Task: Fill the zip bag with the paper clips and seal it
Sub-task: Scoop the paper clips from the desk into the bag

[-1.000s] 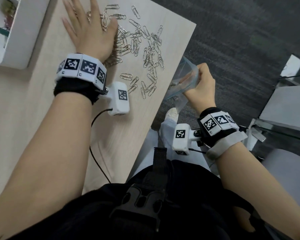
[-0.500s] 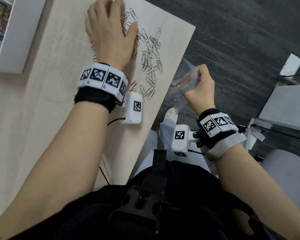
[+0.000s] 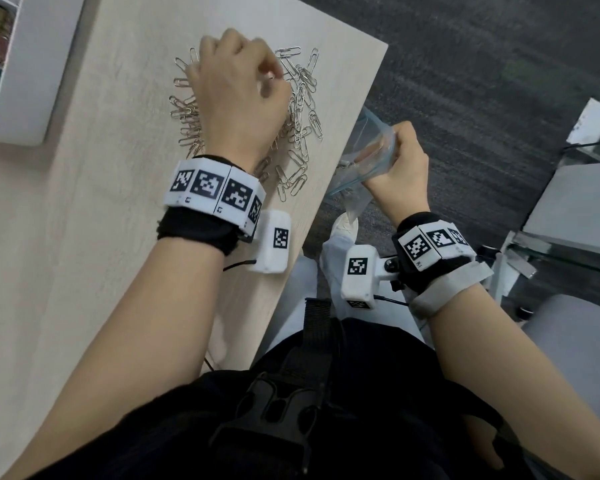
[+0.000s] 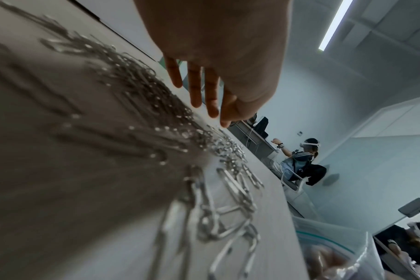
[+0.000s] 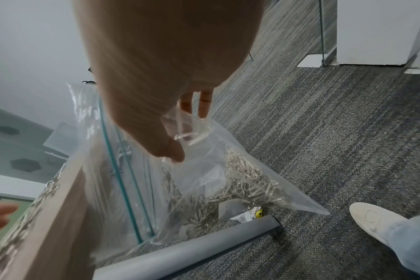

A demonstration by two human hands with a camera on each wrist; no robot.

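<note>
While the right hand point(image 3: 400, 168) grips one clear zip bag point(image 5: 204, 181), mouth open just off the table's point(image 3: 94, 237) right edge above grey carpet point(image 3: 482, 81), the left hand point(image 3: 236, 98) curls loosely over many paper clips point(image 3: 302, 98); more lie bagged.

Soft, even indoor light is falling from a ceiling strip lamp point(image 4: 333, 24); near paper clips point(image 4: 204, 217) are blurring, and wide-angle edges are bending

Pale wooden table point(image 3: 94, 237), loose paper clips point(image 3: 302, 95) heaped near its right edge.
</note>
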